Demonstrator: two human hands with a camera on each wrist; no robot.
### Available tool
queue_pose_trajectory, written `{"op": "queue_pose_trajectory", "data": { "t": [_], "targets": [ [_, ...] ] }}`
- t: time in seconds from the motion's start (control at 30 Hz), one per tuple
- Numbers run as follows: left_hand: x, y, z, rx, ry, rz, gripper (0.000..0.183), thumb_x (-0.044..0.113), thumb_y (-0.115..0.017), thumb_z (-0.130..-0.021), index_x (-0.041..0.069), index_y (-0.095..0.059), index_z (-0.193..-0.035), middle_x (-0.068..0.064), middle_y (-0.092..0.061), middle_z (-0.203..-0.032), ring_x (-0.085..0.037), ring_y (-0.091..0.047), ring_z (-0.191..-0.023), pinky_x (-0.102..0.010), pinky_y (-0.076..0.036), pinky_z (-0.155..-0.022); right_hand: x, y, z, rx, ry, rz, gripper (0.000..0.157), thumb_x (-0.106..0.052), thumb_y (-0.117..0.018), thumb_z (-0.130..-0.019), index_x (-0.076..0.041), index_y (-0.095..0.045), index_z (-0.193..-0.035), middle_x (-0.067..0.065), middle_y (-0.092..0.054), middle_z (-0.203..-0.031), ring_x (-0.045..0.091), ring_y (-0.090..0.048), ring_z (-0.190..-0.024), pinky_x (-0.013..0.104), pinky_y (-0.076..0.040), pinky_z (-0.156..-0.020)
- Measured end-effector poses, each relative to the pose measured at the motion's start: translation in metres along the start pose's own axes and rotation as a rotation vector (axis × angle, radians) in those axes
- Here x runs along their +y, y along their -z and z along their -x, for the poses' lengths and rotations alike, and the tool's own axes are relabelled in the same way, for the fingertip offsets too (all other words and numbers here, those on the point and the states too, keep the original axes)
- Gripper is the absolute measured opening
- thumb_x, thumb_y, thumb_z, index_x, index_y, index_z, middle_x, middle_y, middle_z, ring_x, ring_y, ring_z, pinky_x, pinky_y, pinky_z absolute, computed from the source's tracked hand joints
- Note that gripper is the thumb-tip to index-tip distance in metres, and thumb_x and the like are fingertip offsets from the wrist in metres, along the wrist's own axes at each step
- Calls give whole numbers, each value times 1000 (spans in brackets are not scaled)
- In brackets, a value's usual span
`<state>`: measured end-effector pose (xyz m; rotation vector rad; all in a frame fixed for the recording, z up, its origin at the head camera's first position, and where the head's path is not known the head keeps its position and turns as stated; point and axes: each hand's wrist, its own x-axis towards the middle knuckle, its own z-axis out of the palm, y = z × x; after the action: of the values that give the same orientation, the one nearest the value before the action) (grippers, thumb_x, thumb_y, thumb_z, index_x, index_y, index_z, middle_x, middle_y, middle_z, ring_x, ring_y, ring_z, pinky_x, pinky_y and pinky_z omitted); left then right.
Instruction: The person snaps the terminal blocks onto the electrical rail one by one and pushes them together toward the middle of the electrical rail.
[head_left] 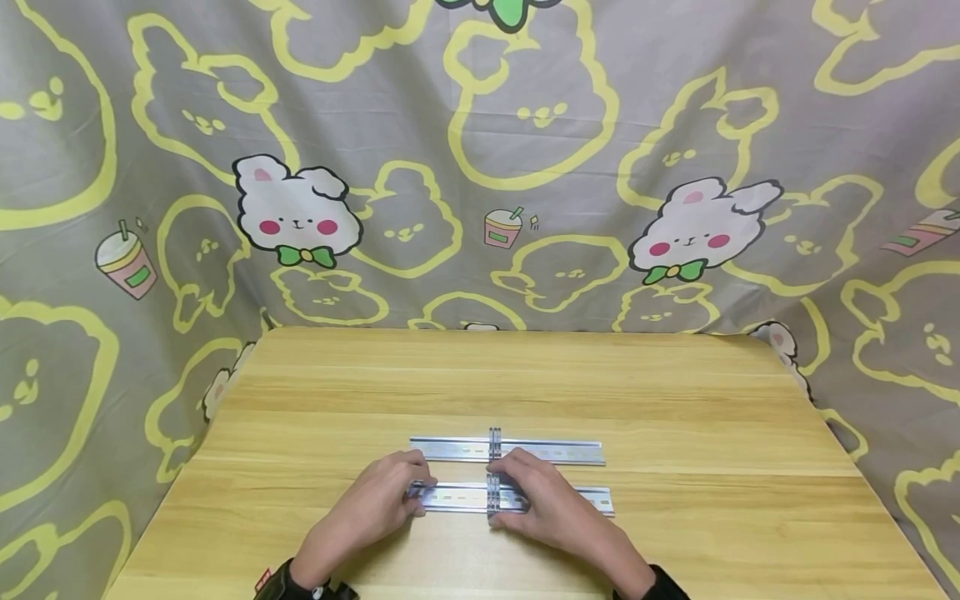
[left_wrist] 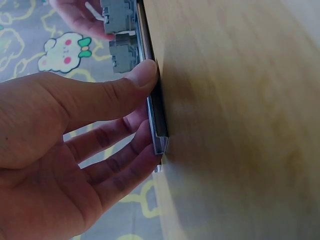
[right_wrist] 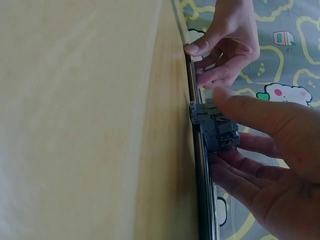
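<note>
Two slotted metal DIN rails lie parallel on the table, a far rail (head_left: 558, 452) and a near rail (head_left: 455, 498). The left end of the near rail is between the thumb and fingers of my left hand (head_left: 378, 497), which pinches its long edges. Partway along that rail sit grey terminal blocks (right_wrist: 215, 125). My right hand (head_left: 551, 508) holds these blocks, thumb at the near side and fingers at the far side. Another small group of terminal blocks (head_left: 495, 442) stands on the far rail, touched by neither hand.
The light wood table (head_left: 337, 383) reaches back to a grey patterned curtain (head_left: 420, 192), which also hangs along the left and right sides. Dark bands (head_left: 288, 583) circle both wrists.
</note>
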<state>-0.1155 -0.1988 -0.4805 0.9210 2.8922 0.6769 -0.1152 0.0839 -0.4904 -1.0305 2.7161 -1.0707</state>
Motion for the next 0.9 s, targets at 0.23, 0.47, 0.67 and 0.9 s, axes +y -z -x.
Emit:
{"op": "queue_pose_trajectory", "data": {
  "t": [0.23, 0.47, 0.67, 0.9],
  "targets": [
    [0, 1, 0, 2, 1, 7, 26, 3, -89, -75, 6, -80, -100, 5, -67, -94, -12, -63, -87, -31, -58, -76, -2, -3, -1, 13, -30, 14, 55, -31, -86, -83, -5, -67, -128, -2, -64, -117, 12, -62, -97, 28, -57, -87],
    [1, 1, 0, 4, -3, 0, 27, 3, -89, -74, 6, -80, -100, 5, -67, -94, -12, -64, -88, -32, -58, -77, -4, -3, 0, 23, -42, 29, 52, -28, -87, -82, -6, -68, -124, -3, -64, -115, 10, -62, -97, 28, -57, -86],
    [1, 1, 1, 4, -2, 2, 27, 3, -89, -74, 6, -80, -99, 5, -67, -94, -13, -64, -88, -32, -59, -77, -5, -2, 0, 32, -32, 28, 48, -26, -88, -81, -7, -69, -121, -4, -64, -114, 12, -63, -97, 28, -57, -85],
    [0, 1, 1, 5, -1, 10, 27, 4, -89, -74, 6, -80, -100, 5, -67, -94, -13, -64, -88, -32, -59, -78, -4, -3, 0, 57, -27, 43, 47, -26, -89, -78, -8, -71, -118, -5, -64, -112, 12, -63, -95, 29, -57, -85]
  ]
}}
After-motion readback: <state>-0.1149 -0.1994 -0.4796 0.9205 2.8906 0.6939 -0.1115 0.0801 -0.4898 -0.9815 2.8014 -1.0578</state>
